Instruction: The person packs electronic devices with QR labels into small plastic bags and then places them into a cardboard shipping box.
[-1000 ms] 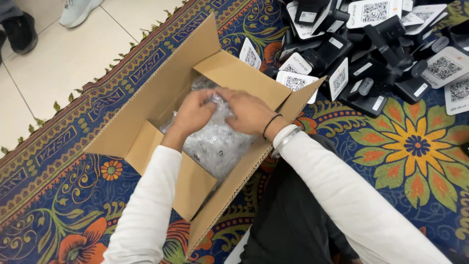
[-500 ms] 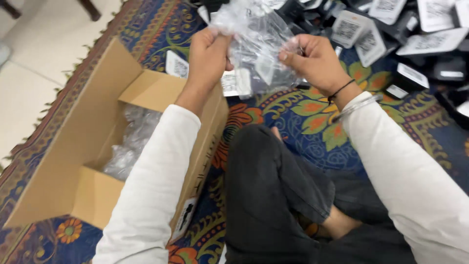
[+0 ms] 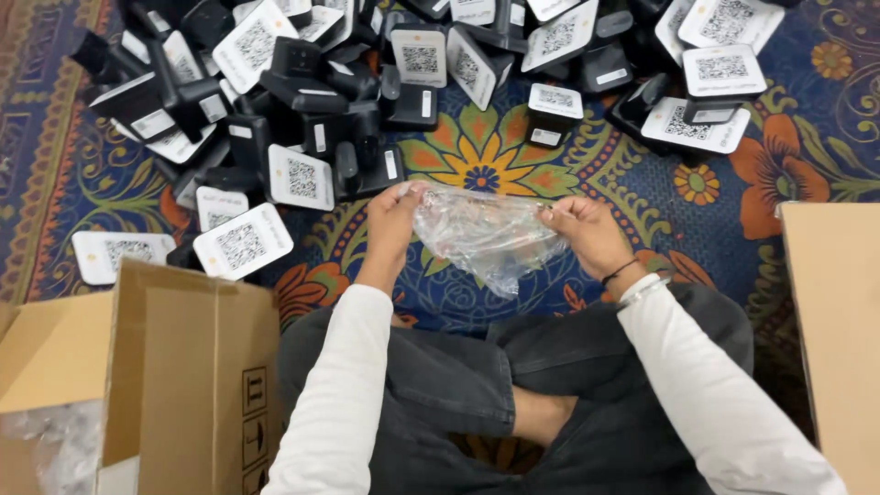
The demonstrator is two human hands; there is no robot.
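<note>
- Head view: the person sits cross-legged on a patterned rug (image 3: pixel 587 197), white sleeves and dark trousers in the lower half of the frame.
- The left hand (image 3: pixel 392 220) and the right hand (image 3: pixel 587 234) are raised in front of the knees, each pinching one side of a clear plastic bag (image 3: pixel 486 234).
- The left fingers are clenched on the bag's left upper edge; the right thumb and fingers grip its right upper edge. Both hands are closed on the plastic, not loose.
- The bag hangs between the two hands, crumpled and see-through, sagging to a point below them, above the rug and just ahead of the crossed legs. What is inside it, if anything, cannot be told.
- A dark band (image 3: pixel 620 271) circles the right wrist, just above the sleeve cuff.
- Beyond the hands, across the top of the frame, lies a heap of small black stands (image 3: pixel 302 87) with white square code cards (image 3: pixel 243 243) on them, many tipped over and overlapping. The nearest ones sit just beside the left hand.
- To the lower left stands an open cardboard box (image 3: pixel 174 367), its flaps up, close against the left knee; crinkled clear plastic (image 3: pixel 50 449) shows inside it at the bottom corner.
- At the right edge a second cardboard box (image 3: pixel 834 339) is partly in view, near the right elbow but apart from it.
</note>
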